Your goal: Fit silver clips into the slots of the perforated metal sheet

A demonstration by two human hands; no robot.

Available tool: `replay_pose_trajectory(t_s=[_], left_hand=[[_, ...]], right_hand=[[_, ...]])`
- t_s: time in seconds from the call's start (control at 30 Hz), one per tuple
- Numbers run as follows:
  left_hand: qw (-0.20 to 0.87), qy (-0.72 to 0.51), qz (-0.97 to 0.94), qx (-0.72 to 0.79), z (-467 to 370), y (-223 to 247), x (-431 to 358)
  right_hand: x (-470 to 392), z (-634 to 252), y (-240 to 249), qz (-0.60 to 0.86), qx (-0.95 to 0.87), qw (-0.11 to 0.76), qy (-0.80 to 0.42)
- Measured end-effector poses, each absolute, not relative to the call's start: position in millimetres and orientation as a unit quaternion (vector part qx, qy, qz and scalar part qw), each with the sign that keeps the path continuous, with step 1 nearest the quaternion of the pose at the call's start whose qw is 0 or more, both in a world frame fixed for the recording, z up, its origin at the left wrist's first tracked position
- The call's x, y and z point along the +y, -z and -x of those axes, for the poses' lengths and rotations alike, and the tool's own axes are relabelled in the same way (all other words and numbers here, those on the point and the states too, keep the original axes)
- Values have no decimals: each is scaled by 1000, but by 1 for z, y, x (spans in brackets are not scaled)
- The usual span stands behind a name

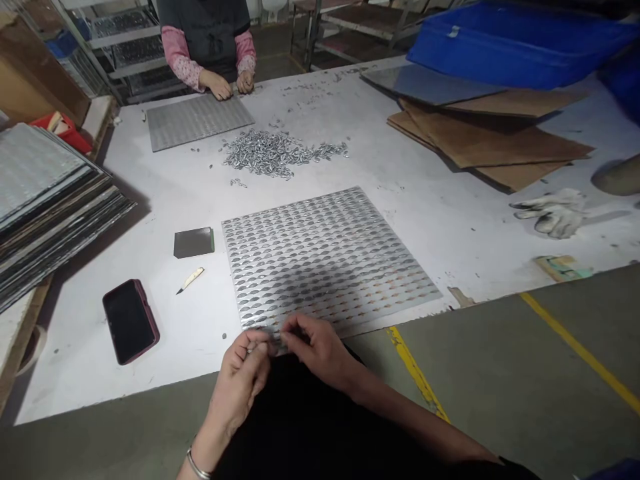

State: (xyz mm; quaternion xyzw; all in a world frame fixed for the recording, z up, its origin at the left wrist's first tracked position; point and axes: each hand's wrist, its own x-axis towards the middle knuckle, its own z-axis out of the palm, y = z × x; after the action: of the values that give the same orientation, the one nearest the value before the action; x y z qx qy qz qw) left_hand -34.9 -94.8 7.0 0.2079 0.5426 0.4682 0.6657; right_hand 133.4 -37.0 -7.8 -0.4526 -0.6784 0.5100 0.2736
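L hand, R hand, nr sheet, phone scrn dark

Floor is grey-green with yellow lines, white table on it, metal rack back left, brown shelves back centre.

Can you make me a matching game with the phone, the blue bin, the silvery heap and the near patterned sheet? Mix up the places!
Things
1. dark-screened phone in a maroon case
2. large blue plastic bin
3. heap of small silvery pieces
4. rectangular sheet with rows of leaf shapes

Places
A. the picture's upper right
B. nearest the person's left hand and right hand
C. left of the pointed cream-coloured tool
D. near the white table's middle

Pairs: 1-C, 2-A, 3-D, 4-B
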Motion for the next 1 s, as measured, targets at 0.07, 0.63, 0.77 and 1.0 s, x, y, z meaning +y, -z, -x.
replay_pose_trajectory(t_s=[0.07, 0.63, 0.77, 1.0], left_hand=[[648, -502, -182, 543, 41, -9, -93], [677, -498, -163, 516, 49, -5, -98], [689, -485, -144, 519, 36, -10, -97], [691, -376, -257, 561, 22, -20, -93]], right_hand=[[-28, -128, 15, 487, -720, 283, -405], [-29, -118, 9, 467, -783, 266, -315], [-39, -124, -11, 306, -875, 242, -287], [-41, -130, -1, 279, -912, 181, -240]])
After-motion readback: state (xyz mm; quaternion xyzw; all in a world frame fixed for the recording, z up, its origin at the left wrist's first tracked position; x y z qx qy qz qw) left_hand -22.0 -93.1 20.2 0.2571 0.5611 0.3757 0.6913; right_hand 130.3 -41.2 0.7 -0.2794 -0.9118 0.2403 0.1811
